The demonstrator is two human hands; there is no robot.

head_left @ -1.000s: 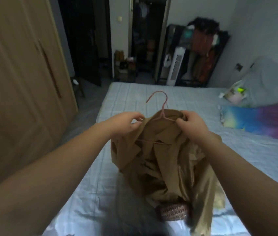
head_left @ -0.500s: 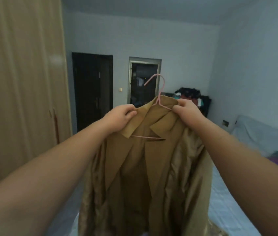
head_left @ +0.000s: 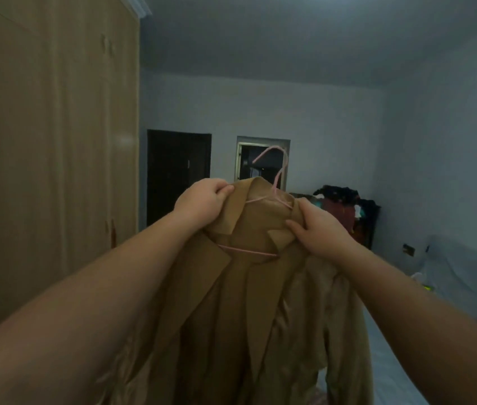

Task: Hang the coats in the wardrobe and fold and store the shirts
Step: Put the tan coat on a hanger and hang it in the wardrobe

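No text, label, brand, number or sign can be read anywhere here.

You are in a home bedroom, dimly lit. A tall wooden wardrobe (head_left: 53, 171) fills the wall on your left, and a bed (head_left: 400, 372) with pale bedding runs along your right. Ahead are a dark door (head_left: 178, 173) and an open doorway (head_left: 262, 162), and beside them what looks like a rack (head_left: 348, 211) piled with clothes.

I see dim bluish room: pale walls (head_left: 304, 112), dark door (head_left: 178, 173), lit doorway (head_left: 262, 162), cluttered rack (head_left: 345, 211), bed (head_left: 400, 375) at right.
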